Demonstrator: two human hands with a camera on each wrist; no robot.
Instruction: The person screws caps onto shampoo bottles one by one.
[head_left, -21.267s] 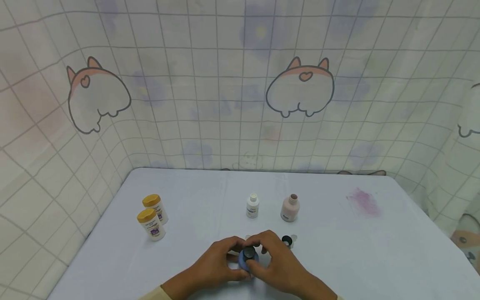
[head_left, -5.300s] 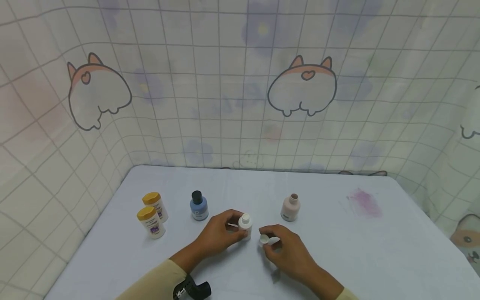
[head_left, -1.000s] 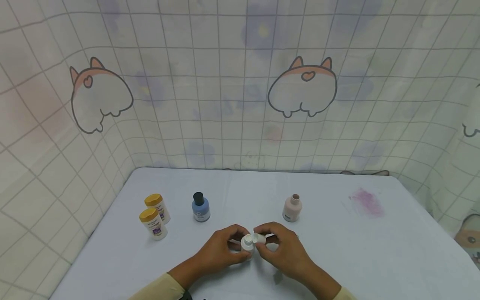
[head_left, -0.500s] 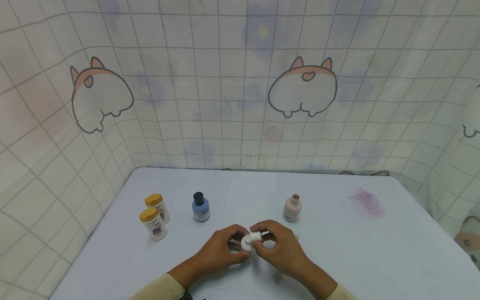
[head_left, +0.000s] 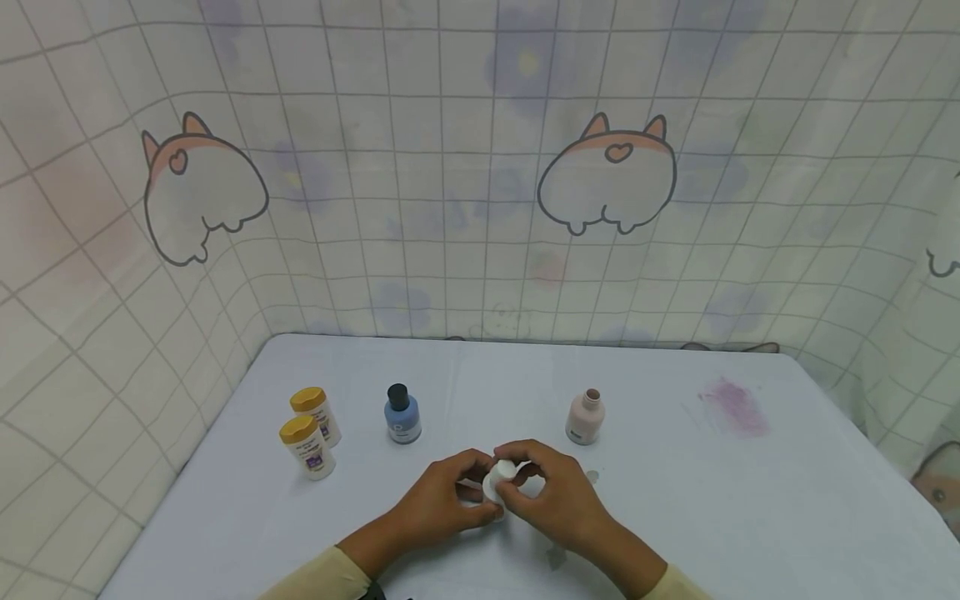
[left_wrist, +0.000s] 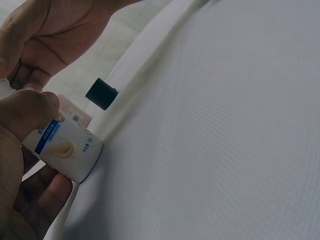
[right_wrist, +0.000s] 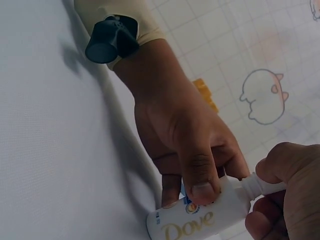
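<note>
My left hand (head_left: 441,493) grips a small white Dove bottle (right_wrist: 187,224) upright at the front middle of the table. My right hand (head_left: 553,497) pinches a white cap (head_left: 506,470) between thumb and fingers, over the bottle's mouth. In the right wrist view the bottle's neck still shows below the cap. Whether the thread has caught, I cannot tell. Behind the hands stand a blue bottle (head_left: 402,419) with a black cap on and a pale pink bottle (head_left: 585,421) with its mouth uncovered. A loose black cap (left_wrist: 101,93) shows in the left wrist view.
Two white jars with yellow lids, a front jar (head_left: 307,450) and a rear jar (head_left: 315,414), stand at the left. A pink stain (head_left: 735,407) marks the white table (head_left: 675,500) at the right. A patterned curtain (head_left: 450,208) surrounds it.
The blue bottle, in both hands at first, now stands at the back left. The white bottle came forward. Its cap, held apart and then tilted beside the neck, now sits over the mouth.
</note>
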